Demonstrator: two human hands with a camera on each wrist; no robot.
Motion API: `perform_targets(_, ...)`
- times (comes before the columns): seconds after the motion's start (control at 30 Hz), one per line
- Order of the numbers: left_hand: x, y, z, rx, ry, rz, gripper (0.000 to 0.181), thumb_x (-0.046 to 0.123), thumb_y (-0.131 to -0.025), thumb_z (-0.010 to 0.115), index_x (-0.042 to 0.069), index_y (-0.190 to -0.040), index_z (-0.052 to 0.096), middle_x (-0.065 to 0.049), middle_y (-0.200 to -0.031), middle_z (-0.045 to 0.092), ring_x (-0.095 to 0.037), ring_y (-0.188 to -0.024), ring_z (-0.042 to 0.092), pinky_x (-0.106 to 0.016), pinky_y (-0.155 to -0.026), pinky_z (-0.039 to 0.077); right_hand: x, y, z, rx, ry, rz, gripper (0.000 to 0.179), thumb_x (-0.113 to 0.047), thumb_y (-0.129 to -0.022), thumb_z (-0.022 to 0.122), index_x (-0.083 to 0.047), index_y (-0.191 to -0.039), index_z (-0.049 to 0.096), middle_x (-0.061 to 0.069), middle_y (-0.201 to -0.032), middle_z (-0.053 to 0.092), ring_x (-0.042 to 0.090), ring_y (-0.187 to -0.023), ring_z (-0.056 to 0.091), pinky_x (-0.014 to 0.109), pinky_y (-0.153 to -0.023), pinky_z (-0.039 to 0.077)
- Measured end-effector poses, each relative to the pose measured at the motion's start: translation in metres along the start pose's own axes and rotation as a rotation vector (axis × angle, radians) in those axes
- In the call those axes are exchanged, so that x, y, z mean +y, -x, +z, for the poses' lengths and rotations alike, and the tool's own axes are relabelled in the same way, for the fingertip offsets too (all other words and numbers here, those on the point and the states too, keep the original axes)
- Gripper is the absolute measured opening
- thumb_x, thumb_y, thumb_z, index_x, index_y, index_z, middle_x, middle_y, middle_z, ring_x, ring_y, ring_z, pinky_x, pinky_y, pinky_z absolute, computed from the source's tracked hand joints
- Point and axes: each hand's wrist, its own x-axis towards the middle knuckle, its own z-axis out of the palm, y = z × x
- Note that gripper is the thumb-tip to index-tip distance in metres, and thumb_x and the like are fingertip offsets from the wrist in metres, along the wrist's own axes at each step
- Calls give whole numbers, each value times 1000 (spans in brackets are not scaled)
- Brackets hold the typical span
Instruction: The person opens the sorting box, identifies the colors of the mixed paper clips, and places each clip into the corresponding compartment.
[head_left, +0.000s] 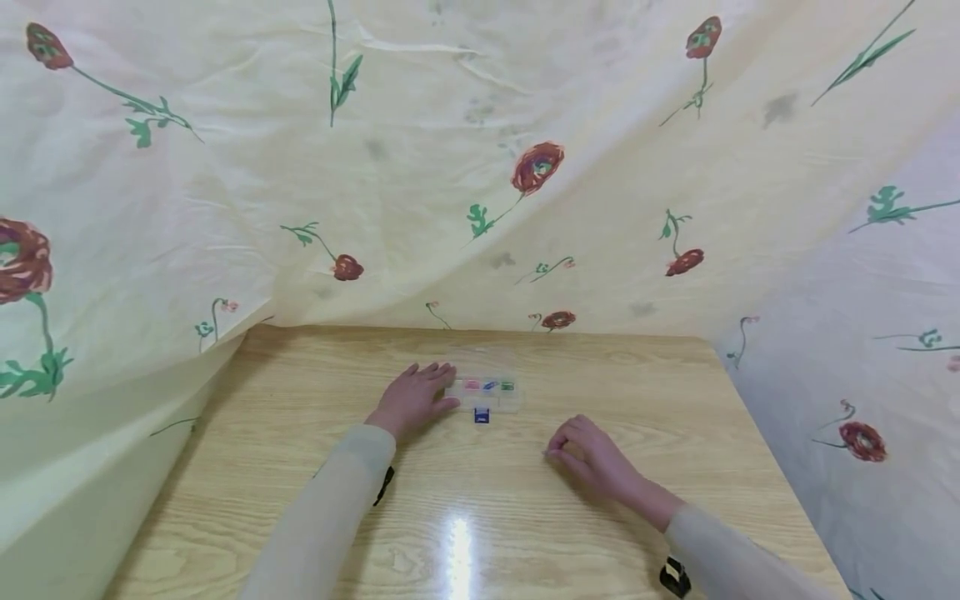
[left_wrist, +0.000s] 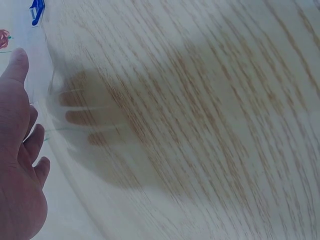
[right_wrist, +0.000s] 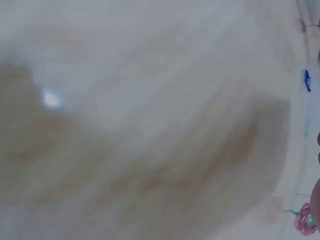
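Observation:
A clear, shallow plastic box lies on the wooden table, with small pink, blue and green pieces in its compartments. My left hand rests at the box's left end, its fingers extended and its thumb near the front edge. Just at the box's front edge sits a small dark blue piece, perhaps a clip. To the right and nearer, my right hand is above the table with fingers bent toward the thumb. A tiny pale spot shows at those fingertips; whether it is a held thing or a nail is unclear.
The wooden table runs back to a flowered cloth hanging behind and along both sides. Dark straps show beneath both sleeves. A bright light reflection lies on the front of the table.

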Motion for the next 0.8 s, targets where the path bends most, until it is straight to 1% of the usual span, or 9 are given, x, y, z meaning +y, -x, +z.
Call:
perform_targets(0.23,3,1,-1,2,-4,-3,69,55,-110,52,15,-165,43,-1,-171,38,-26,-160,33,-50,-134,19,4,-50,4,14,-16,74,17,0,-92,81,-14,-98,74,-3,-98,72,15,-96,65,41,-81,61)
perform_targets(0.37,2,1,-1,6,-4,-2,69,55,-110,52,15,-165,43,-1,-171,39,-25,-160,33,-50,-134,20,7,-79,11,17,-10,97,13,-1,-93,81,-11,-98,74,0,-99,73,19,-97,65,42,-84,60)
perform_targets(0.47,1,1,0,10,-2,5,70,56,-110,52,15,-165,43,-2,-171,39,-25,-160,34,-50,-134,20,10,-98,17,14,-23,114,9,-2,-96,79,-9,-97,74,2,-100,74,22,-99,66,43,-87,59)
perform_targets(0.57,0,0,1,11,-1,6,70,57,-109,52,15,-165,42,-1,-171,39,-25,-160,34,-50,-134,20,13,-112,24,0,-31,138,2,-8,-100,76,-7,-99,74,5,-101,74,24,-100,65,45,-90,58)
perform_targets(0.67,0,-1,2,10,1,-1,70,57,-110,51,16,-166,42,0,-171,38,-24,-160,33,-49,-134,20,17,-121,31,-5,-24,154,7,-11,-102,75,-4,-100,75,6,-101,74,25,-100,65,46,-90,58)
perform_targets(0.8,-2,-2,5,8,-3,-5,71,58,-110,51,17,-166,41,1,-172,37,-23,-160,32,-48,-134,20,21,-129,39,4,-20,168,5,-8,-100,76,-3,-98,74,8,-100,74,26,-99,65,47,-90,58)
